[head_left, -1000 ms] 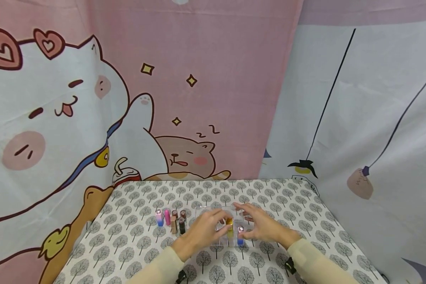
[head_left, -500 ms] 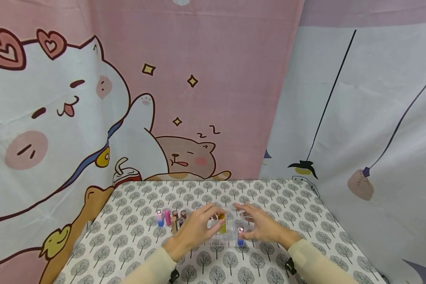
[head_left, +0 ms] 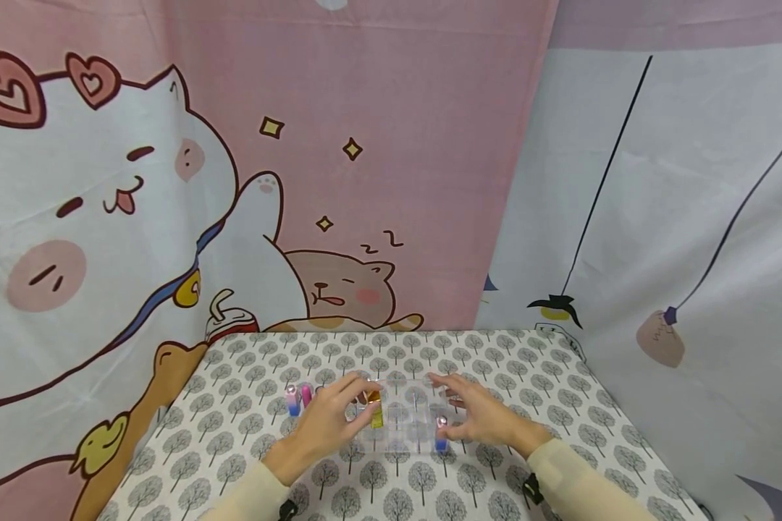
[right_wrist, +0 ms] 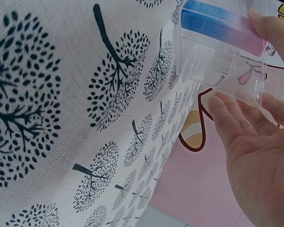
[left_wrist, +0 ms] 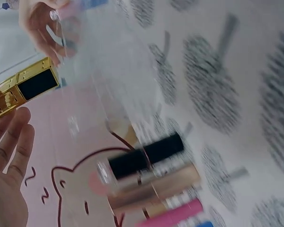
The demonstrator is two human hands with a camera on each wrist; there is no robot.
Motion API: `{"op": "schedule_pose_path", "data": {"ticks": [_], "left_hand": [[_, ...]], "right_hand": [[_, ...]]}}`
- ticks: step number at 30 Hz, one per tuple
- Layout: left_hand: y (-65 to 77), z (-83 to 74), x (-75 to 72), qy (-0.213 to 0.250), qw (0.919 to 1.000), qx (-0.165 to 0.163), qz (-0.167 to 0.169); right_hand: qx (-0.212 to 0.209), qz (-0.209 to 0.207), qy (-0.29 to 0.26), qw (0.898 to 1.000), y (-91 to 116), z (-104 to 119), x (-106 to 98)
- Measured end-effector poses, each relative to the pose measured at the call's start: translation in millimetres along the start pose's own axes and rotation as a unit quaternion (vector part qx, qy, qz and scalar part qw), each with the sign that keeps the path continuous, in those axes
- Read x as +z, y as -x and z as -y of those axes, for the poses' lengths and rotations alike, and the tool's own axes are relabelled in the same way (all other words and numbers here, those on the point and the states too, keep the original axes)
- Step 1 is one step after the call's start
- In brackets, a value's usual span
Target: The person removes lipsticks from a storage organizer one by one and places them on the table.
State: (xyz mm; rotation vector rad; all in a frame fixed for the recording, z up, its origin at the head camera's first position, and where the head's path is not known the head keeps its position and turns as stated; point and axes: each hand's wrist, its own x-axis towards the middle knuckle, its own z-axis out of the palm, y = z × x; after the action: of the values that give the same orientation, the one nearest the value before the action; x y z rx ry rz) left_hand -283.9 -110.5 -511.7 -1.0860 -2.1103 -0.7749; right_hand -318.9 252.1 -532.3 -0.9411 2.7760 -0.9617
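My left hand [head_left: 326,416] pinches a gold lipstick [head_left: 376,414] between thumb and fingers, holding it upright over the left end of a clear plastic organizer [head_left: 404,438]. A black panel shows on the gold lipstick [left_wrist: 26,87] in the left wrist view, where the other fingers are spread below it. At the organizer's right end, my right hand [head_left: 485,414] grips it, thumb on the near side and fingers on the far side. Beside that thumb, a blue-and-pink lipstick [right_wrist: 222,27] stands in a right-hand compartment of the organizer.
Left of the organizer stand more lipsticks, partly hidden by my left hand in the head view: a blue-and-pink tube [head_left: 292,401], a bright pink tube [head_left: 307,395], a black tube [left_wrist: 146,158] and a rose-gold tube [left_wrist: 154,189]. A tree-print cloth [head_left: 534,477] covers the table.
My left hand has moved left along the organizer with the gold lipstick, from near its right end to its left end. My right hand has stayed in place.
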Motion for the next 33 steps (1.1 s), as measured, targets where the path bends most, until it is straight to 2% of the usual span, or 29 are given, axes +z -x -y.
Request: {"op": "schedule_pose_path", "data": {"ticks": [5, 11, 15, 18, 25, 33], "left_hand": [[16.3, 14.4, -20.3, 0.007, 0.9999, -0.005, 0.007], [32.9, 31.7, -46.8, 0.034, 0.9982, -0.027, 0.043], [43.3, 43.1, -58.7, 0.021, 0.9976, -0.023, 0.062], [51.8, 51.5, -65.1, 0.001, 0.9968, -0.031, 0.073], [68.1, 72.0, -76.4, -0.025, 0.9878, -0.103, 0.114], [74.0, 82.1, -78.0, -0.044, 0.9828, -0.122, 0.131]], "right_hand": [[-0.003, -0.002, -0.003, 1.000, -0.1, -0.1, 1.3], [-0.003, 0.000, -0.002, 1.000, -0.3, 0.2, 1.4], [-0.001, -0.002, 0.003, 1.000, -0.5, 0.8, 1.0], [-0.001, -0.003, 0.000, 1.000, -0.4, 0.8, 1.2], [0.005, -0.003, -0.009, 1.000, 0.3, 0.5, 1.2], [0.008, -0.002, -0.006, 1.000, -0.4, 1.7, -0.4]]}}
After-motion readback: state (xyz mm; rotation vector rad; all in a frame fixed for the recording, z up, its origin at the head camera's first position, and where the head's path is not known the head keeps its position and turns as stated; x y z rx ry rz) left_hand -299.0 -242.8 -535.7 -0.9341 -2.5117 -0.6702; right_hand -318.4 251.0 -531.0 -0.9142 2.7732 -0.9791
